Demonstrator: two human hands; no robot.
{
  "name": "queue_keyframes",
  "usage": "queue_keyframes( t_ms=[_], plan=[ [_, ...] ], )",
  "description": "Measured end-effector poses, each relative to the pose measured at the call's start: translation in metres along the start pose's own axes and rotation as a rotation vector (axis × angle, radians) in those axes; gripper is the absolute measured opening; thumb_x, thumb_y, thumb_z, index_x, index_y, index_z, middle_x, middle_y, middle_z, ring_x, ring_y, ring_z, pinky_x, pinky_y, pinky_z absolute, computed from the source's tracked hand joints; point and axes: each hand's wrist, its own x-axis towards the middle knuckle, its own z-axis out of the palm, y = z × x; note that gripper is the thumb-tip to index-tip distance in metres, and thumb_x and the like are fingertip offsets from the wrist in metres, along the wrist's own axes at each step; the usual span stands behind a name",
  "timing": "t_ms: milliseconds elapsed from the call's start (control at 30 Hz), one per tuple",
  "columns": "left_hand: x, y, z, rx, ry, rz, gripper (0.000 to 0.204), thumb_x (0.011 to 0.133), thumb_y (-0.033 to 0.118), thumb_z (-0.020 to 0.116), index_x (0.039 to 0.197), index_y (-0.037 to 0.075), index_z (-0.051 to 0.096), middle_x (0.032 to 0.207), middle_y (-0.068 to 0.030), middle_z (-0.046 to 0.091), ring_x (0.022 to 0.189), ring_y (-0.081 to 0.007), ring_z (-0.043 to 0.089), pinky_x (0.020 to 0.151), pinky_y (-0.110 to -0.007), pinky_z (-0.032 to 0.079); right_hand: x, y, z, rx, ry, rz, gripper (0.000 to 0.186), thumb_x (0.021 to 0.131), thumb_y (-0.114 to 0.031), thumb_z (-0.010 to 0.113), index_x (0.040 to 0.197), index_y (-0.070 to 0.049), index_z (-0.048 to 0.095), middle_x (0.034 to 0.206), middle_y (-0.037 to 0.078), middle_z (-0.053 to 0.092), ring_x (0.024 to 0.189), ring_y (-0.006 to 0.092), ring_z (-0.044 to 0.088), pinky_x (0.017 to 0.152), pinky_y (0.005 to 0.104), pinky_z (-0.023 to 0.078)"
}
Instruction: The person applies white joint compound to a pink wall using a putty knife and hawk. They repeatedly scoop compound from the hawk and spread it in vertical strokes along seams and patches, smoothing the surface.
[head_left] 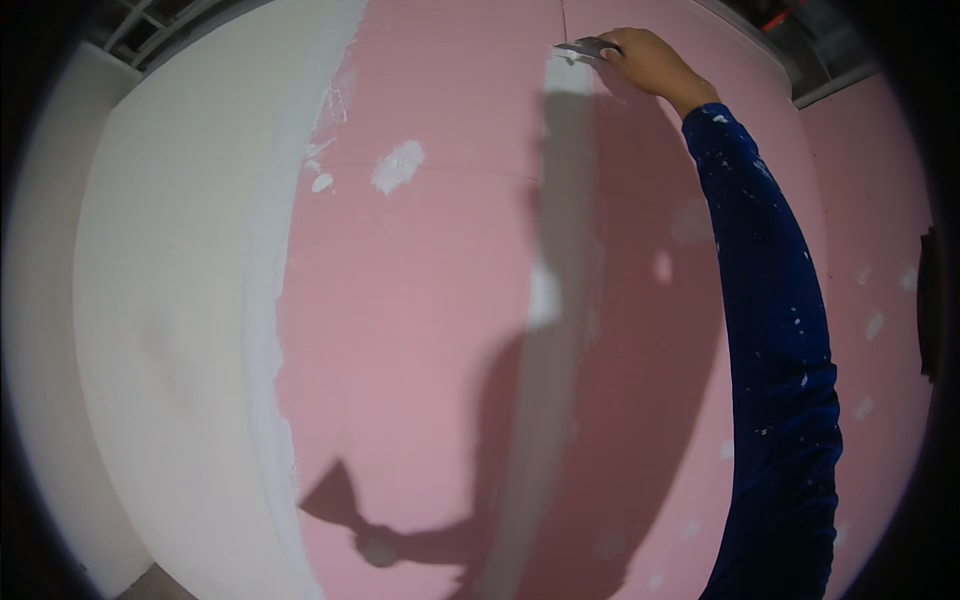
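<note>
High on the pink wallboard [430, 300], my right hand [648, 62] is closed round a putty knife [592, 48]. The knife's blade lies across the upper end of a white strip of joint compound [543, 295], with a small blob of compound at its edge. Above the blade, a thin dark seam [564, 20] shows bare between the boards. My right arm reaches up in a dark blue sleeve [775, 300] spotted with white. My left hand is out of view; a shadow [380, 535] low on the wall shows a hand with a wide-bladed tool.
White-coated wall [170, 280] stands to the left, meeting the pink board along a ragged white edge. Dabs of compound [400, 166] mark the board. Another pink wall [875, 220] stands at the right, with a dark object [928, 305] at its edge. Metal framing [150, 30] shows overhead.
</note>
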Motion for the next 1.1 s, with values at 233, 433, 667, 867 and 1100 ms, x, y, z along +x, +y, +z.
queue_keyframes(
  t_ms=[233, 433, 667, 867, 1100],
  plan=[
    [0.0, -0.043, 0.049, -0.004, -0.006, -0.068, 0.026, 0.094, 0.031, 0.065, 0.103, 0.007, 0.062, 0.086, -0.003, 0.058, 0.069, -0.0136, 0.049, 0.057, -0.029, 0.041, -0.008, 0.026, 0.039, -0.139, -0.032, 0.022, 0.033, 0.102, -0.022, 0.05, 0.126, -0.015, 0.07, 0.121, 0.015, 0.071, 0.118, 0.0383, 0.061, 0.105, 0.0564, 0.045],
    [0.007, -0.061, 0.079, -0.002, -0.023, -0.142, 0.028, 0.095, 0.033, 0.066, 0.105, 0.007, 0.063, 0.084, -0.0025, 0.06, 0.065, -0.0122, 0.048, 0.054, -0.027, 0.04, -0.031, 0.035, 0.066, -0.224, -0.13, -0.023, 0.035, 0.102, -0.014, 0.049, 0.131, -0.012, 0.067, 0.126, 0.011, 0.067, 0.122, 0.0361, 0.059, 0.109, 0.0556, 0.042],
    [0.005, -0.076, 0.089, 0.013, -0.049, -0.186, 0.029, 0.097, 0.035, 0.067, 0.107, 0.008, 0.064, 0.082, -0.0019, 0.062, 0.059, -0.0106, 0.048, 0.05, -0.026, 0.039, -0.054, 0.048, 0.064, -0.224, -0.009, -0.078, 0.039, 0.1, -0.011, 0.048, 0.135, -0.009, 0.065, 0.129, 0.014, 0.067, 0.121, 0.0389, 0.061, 0.102, 0.0592, 0.047],
    [0.005, -0.07, 0.091, 0.023, -0.052, -0.211, 0.031, 0.098, 0.037, 0.067, 0.108, 0.008, 0.064, 0.08, -0.0014, 0.064, 0.055, -0.0092, 0.048, 0.047, -0.025, 0.038, -0.006, 0.066, 0.095, -0.119, -0.189, 0.035, 0.041, 0.1, -0.011, 0.048, 0.137, -0.013, 0.066, 0.132, 0.019, 0.067, 0.124, 0.0407, 0.06, 0.102, 0.0543, 0.048],
    [0.012, -0.087, 0.093, -0.051, -0.032, -0.234, 0.032, 0.1, 0.039, 0.069, 0.111, 0.009, 0.065, 0.079, -0.0006, 0.065, 0.05, -0.0074, 0.047, 0.043, -0.023, 0.036, -0.03, 0.064, 0.124, 0.0, -0.222, -0.112, 0.041, 0.097, -0.008, 0.051, 0.135, -0.012, 0.067, 0.124, 0.021, 0.07, 0.116, 0.0422, 0.064, 0.102, 0.0496, 0.049]
  ],
)
